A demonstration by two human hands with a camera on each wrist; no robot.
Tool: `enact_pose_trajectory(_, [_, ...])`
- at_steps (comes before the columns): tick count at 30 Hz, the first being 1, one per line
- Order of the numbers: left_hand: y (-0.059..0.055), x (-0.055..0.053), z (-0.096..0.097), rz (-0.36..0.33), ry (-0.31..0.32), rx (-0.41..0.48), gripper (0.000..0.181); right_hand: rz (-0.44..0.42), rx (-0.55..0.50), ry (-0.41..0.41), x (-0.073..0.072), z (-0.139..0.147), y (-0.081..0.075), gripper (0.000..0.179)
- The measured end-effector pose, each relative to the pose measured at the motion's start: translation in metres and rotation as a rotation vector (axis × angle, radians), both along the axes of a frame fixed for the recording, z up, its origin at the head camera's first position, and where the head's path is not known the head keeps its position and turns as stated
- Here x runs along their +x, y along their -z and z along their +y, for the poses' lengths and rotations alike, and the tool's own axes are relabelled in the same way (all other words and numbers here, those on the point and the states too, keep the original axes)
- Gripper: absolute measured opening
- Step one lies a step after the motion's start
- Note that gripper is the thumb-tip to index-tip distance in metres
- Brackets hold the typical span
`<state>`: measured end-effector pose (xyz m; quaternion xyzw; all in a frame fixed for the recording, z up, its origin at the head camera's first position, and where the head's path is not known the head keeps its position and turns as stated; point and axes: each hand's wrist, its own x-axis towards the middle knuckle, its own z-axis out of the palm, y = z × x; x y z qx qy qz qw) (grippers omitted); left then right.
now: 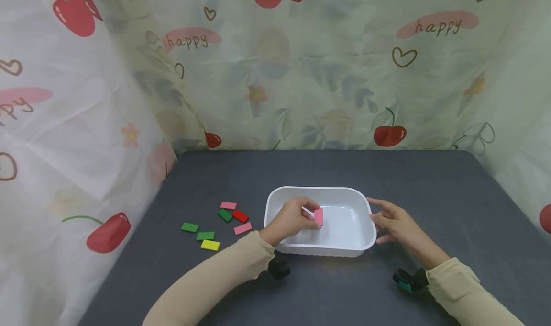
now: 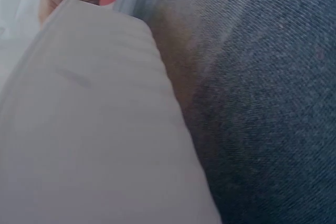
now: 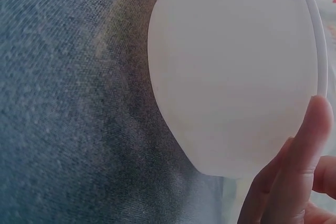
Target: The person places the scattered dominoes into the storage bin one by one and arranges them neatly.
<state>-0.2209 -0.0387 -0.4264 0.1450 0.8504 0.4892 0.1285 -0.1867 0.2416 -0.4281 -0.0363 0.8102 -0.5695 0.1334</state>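
A white plastic basin [image 1: 344, 220] with rounded corners stands on the dark table. My left hand [image 1: 294, 220] reaches over its left side and pinches a small pink rectangular block [image 1: 318, 217] between thumb and fingers, above the basin's floor. At the basin's right end is my right hand [image 1: 393, 220], fingers spread, fingertips touching the rim from outside. Up close in the right wrist view, a finger [image 3: 312, 129] lies against the rim of the basin [image 3: 236, 66]. The left wrist view mostly shows the basin's outer wall [image 2: 94, 108]; the pink block is hidden there.
Left of the basin lie several flat blocks: a red block [image 1: 240, 216], a yellow block [image 1: 210, 245], two pink, three green, including a green block [image 1: 190, 227]. Dark cloth covers the table [image 1: 430, 187]. A patterned curtain [image 1: 301, 77] hangs behind and at both sides.
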Motion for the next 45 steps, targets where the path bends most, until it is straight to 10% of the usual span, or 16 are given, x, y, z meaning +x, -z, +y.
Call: enact_pose_trajectory(45, [0.014,-0.004,0.009,-0.02,0.004,-0.323,0.039,-0.011,0.027,-0.016,-0.001,0.0,-0.002,0.064])
